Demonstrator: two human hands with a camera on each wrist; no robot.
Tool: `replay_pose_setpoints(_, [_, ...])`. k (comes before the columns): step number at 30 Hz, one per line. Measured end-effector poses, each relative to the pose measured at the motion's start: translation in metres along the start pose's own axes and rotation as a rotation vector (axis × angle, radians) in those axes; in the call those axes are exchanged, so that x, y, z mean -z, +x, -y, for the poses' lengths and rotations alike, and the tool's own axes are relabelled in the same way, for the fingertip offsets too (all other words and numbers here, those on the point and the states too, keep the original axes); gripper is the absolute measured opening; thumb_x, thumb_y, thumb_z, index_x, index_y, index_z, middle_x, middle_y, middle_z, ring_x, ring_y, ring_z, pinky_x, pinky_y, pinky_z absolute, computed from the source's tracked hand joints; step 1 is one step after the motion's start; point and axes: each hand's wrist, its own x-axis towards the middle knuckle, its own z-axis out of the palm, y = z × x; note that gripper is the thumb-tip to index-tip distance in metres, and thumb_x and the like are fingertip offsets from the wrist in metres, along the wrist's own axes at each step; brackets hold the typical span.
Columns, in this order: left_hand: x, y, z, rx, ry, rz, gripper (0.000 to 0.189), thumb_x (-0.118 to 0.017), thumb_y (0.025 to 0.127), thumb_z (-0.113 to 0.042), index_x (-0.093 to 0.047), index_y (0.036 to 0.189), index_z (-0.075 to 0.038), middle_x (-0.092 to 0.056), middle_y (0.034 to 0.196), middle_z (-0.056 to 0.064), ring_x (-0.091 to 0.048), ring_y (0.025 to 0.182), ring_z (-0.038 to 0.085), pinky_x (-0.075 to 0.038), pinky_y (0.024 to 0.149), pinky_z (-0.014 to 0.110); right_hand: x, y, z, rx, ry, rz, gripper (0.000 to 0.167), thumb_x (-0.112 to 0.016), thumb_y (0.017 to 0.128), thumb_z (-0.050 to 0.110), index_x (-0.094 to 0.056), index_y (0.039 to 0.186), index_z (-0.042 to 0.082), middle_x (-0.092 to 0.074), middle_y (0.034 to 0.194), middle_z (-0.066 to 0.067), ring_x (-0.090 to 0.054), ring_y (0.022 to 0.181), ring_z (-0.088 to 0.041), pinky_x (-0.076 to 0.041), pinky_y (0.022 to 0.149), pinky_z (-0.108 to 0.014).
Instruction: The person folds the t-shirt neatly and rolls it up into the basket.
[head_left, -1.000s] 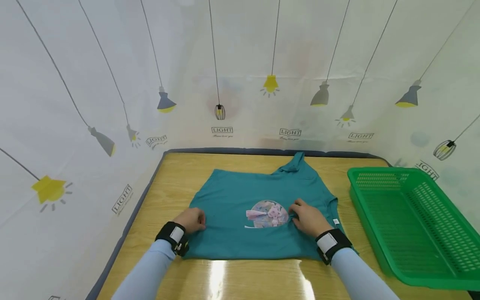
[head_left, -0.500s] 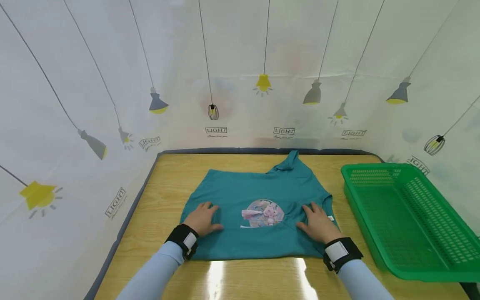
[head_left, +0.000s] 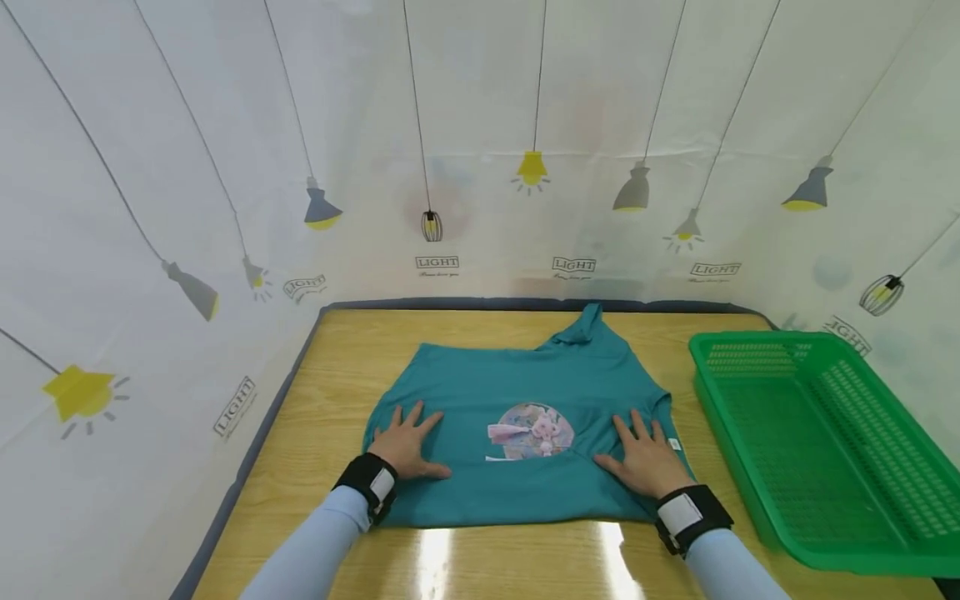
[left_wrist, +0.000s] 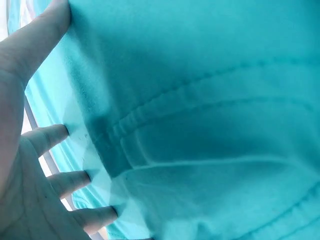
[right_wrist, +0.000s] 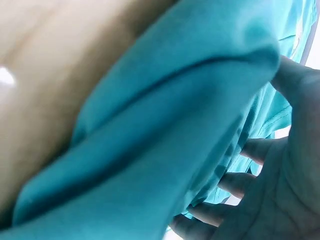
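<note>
A teal T-shirt (head_left: 480, 383) lies partly folded on the wooden table, its round pink print (head_left: 534, 432) facing up. One corner at the far right sticks up in a crumpled point, and a small white tag (head_left: 674, 444) shows at the right edge. My left hand (head_left: 405, 446) rests on the shirt's left part with fingers spread. On the right part, beside the print, lies my right hand (head_left: 647, 457), fingers also spread. Stitched seams of the shirt (left_wrist: 200, 100) fill the left wrist view. The right wrist view shows loose folds of the fabric (right_wrist: 150, 130) near the fingertips.
A green plastic basket (head_left: 825, 450) stands on the table's right side, close to my right forearm. Bare table (head_left: 517, 558) shows in front of the shirt. A white curtain with printed lamps (head_left: 480, 167) hangs behind and at both sides.
Both hands have gone from pinching the fabric to lying flat with spread fingers. The right hand has shifted right, away from the print, and the bunched cloth there looks smoother.
</note>
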Motion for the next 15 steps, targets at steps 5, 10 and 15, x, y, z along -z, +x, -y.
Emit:
replay_pose_setpoints(5, [-0.009,-0.020,-0.006,0.018,-0.006,-0.008,0.106,-0.072,0.065,-0.075,-0.034,0.153,-0.028,-0.022,0.162,0.015,-0.017,0.144,0.054,-0.028,0.095,0.082,-0.009,-0.015,-0.004,0.009,-0.032,-0.002,0.084,-0.053,0.093,0.058,-0.032,0.151,0.000,-0.021,0.154,-0.036,-0.019,0.134,-0.066,-0.029,0.101,-0.075])
replay_pose_setpoints(10, [-0.017,-0.039,-0.010,0.035,0.006,-0.004,0.107,-0.069,0.065,-0.078,-0.034,0.153,-0.028,-0.022,0.162,0.015,-0.019,0.143,0.055,-0.029,0.093,0.083,-0.014,-0.030,-0.001,-0.004,-0.038,0.024,0.086,-0.053,0.092,0.061,-0.033,0.150,0.001,-0.022,0.153,-0.036,-0.019,0.134,-0.067,-0.030,0.099,-0.076])
replay_pose_setpoints(15, [-0.018,-0.047,-0.015,0.041,-0.001,-0.004,0.107,-0.070,0.065,-0.077,-0.035,0.153,-0.027,-0.022,0.161,0.016,-0.019,0.143,0.056,-0.029,0.092,0.084,-0.013,-0.038,0.000,-0.023,-0.038,0.041,0.085,-0.053,0.092,0.061,-0.035,0.149,0.001,-0.023,0.152,-0.036,-0.019,0.133,-0.067,-0.030,0.098,-0.077])
